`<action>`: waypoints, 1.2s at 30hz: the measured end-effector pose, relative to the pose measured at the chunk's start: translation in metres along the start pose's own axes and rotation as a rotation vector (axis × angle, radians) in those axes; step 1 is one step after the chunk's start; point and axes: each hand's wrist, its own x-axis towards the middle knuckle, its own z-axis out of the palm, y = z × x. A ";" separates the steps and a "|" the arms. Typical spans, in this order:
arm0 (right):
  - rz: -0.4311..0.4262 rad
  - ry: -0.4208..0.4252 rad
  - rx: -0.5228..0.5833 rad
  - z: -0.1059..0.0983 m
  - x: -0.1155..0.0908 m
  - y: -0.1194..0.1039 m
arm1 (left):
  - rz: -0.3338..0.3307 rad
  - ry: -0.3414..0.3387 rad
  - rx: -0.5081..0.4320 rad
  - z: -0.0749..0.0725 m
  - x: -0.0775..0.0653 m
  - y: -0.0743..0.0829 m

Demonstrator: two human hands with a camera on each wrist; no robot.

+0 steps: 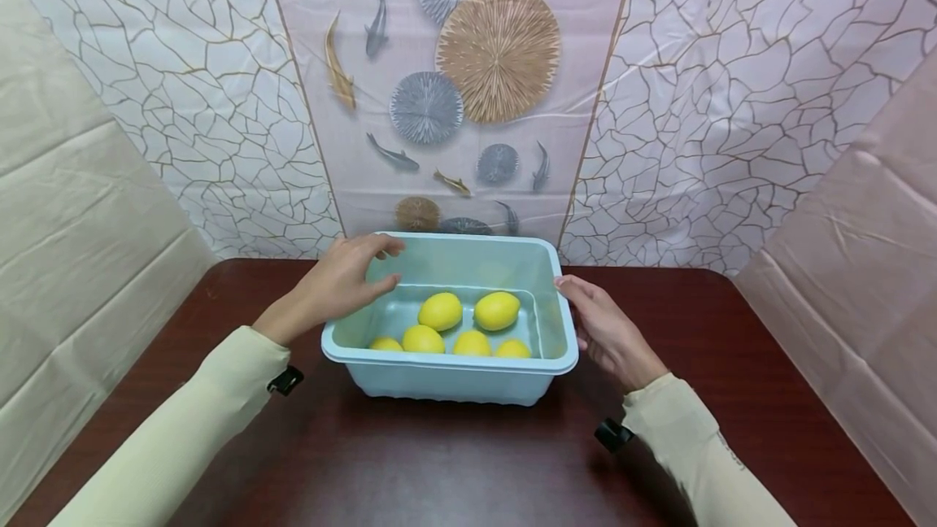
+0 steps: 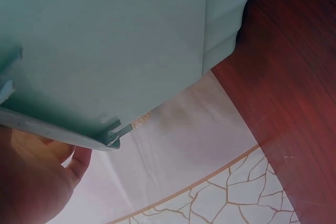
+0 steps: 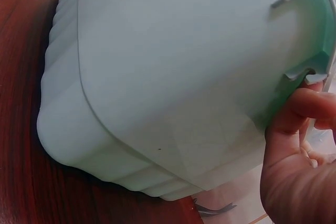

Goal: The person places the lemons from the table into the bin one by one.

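A pale blue plastic basin [image 1: 454, 381] stands on the table with several yellow lemons [image 1: 440, 312] lying loose on its floor. Over its left rim reaches my left hand [image 1: 338, 279], thumb and fingers spread apart above the inside, with no lemon between them. The left wrist view shows that hand [image 2: 39, 179] beyond the basin's rim, partly hidden by it. At the right side, my right hand [image 1: 611, 333] grips the rim, thumb on top and fingers bent beneath. In the right wrist view its bent fingers [image 3: 307, 106] are at the underside of the rim.
The dark red-brown table [image 1: 410, 462] bears the basin near its back edge. Behind rises a patterned cloth backdrop [image 1: 659, 145], with beige cloth walls [image 1: 66, 210] on both sides. A black wrist device [image 1: 613, 434] hangs by each sleeve.
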 end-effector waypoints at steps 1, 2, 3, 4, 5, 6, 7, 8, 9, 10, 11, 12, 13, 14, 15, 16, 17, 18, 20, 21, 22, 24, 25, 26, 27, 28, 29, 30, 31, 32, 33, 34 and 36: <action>0.001 0.001 0.001 0.000 0.000 0.000 | 0.001 0.004 -0.002 0.000 0.000 0.000; 0.003 0.001 0.002 0.000 0.000 0.000 | 0.004 0.010 -0.006 0.000 0.000 0.000; 0.007 0.003 0.002 0.000 0.000 0.000 | 0.006 0.015 -0.013 -0.001 0.000 0.000; 0.010 0.003 0.001 0.000 -0.001 -0.001 | 0.008 0.020 -0.019 -0.001 -0.001 0.000; 0.013 0.004 0.000 0.000 -0.001 -0.001 | 0.009 0.025 -0.027 -0.001 -0.001 0.000; 0.017 0.004 -0.003 0.000 -0.001 -0.001 | 0.010 0.028 -0.036 -0.002 -0.001 0.000; 0.020 0.003 -0.006 0.001 -0.001 -0.001 | 0.010 0.030 -0.045 -0.003 -0.002 0.001; 0.023 0.002 -0.009 0.001 -0.002 -0.002 | 0.008 0.031 -0.049 -0.004 -0.003 0.001; 0.026 0.002 -0.012 0.001 -0.002 -0.002 | 0.003 0.030 -0.053 -0.005 -0.004 0.001; 0.027 0.001 -0.014 0.002 -0.002 -0.002 | -0.003 0.030 -0.055 -0.006 -0.005 0.002; 0.029 0.002 -0.015 0.002 -0.002 -0.002 | -0.009 0.030 -0.057 -0.008 -0.006 0.002; 0.031 0.001 -0.017 0.002 -0.002 -0.002 | -0.015 0.033 -0.056 -0.009 -0.007 0.002; 0.030 0.002 -0.019 0.003 -0.002 -0.001 | -0.023 0.035 -0.054 -0.011 -0.009 0.002; 0.031 0.004 -0.021 0.003 -0.002 -0.001 | -0.030 0.038 -0.053 -0.012 -0.010 0.002; 0.029 0.007 -0.028 0.003 -0.002 -0.001 | -0.036 0.041 -0.057 -0.013 -0.011 0.002; 0.028 0.008 -0.032 0.003 -0.003 -0.001 | -0.041 0.043 -0.061 -0.015 -0.012 0.002; 0.026 0.009 -0.040 0.003 -0.003 -0.001 | -0.044 0.045 -0.065 -0.016 -0.013 0.001; 0.023 0.010 -0.049 0.002 -0.004 -0.002 | -0.048 0.048 -0.070 -0.017 -0.014 0.001; 0.017 0.014 -0.062 0.001 -0.005 -0.003 | -0.051 0.056 -0.087 -0.018 -0.017 0.000; 0.013 0.014 -0.068 0.001 -0.006 -0.004 | -0.052 0.062 -0.095 -0.019 -0.018 0.000; 0.008 0.013 -0.072 0.000 -0.007 -0.005 | -0.054 0.071 -0.103 -0.020 -0.020 0.001; 0.001 0.012 -0.083 0.000 -0.007 -0.007 | -0.065 0.091 -0.120 -0.022 -0.023 0.003; -0.001 0.012 -0.087 0.000 -0.007 -0.008 | -0.074 0.100 -0.133 -0.024 -0.025 0.004; -0.005 0.011 -0.096 0.000 -0.008 -0.008 | -0.089 0.109 -0.146 -0.025 -0.027 0.006; -0.004 0.010 -0.100 0.000 -0.008 -0.009 | -0.107 0.117 -0.162 -0.025 -0.029 0.007; -0.005 0.009 -0.106 0.000 -0.008 -0.009 | -0.129 0.125 -0.176 -0.026 -0.031 0.009; -0.005 0.011 -0.111 0.000 -0.008 -0.009 | -0.156 0.132 -0.185 -0.027 -0.033 0.010; -0.005 0.013 -0.116 0.000 -0.009 -0.008 | -0.184 0.140 -0.193 -0.027 -0.034 0.011; -0.005 0.016 -0.116 0.000 -0.009 -0.008 | -0.213 0.149 -0.200 -0.027 -0.036 0.012; -0.006 0.016 -0.119 0.000 -0.009 -0.008 | -0.240 0.157 -0.203 -0.026 -0.037 0.012; -0.006 0.019 -0.120 0.001 -0.009 -0.008 | -0.264 0.166 -0.207 -0.025 -0.039 0.012; -0.008 0.022 -0.121 0.001 -0.009 -0.008 | -0.287 0.176 -0.210 -0.024 -0.040 0.011; -0.008 0.028 -0.123 0.002 -0.009 -0.008 | -0.328 0.191 -0.223 -0.021 -0.043 0.009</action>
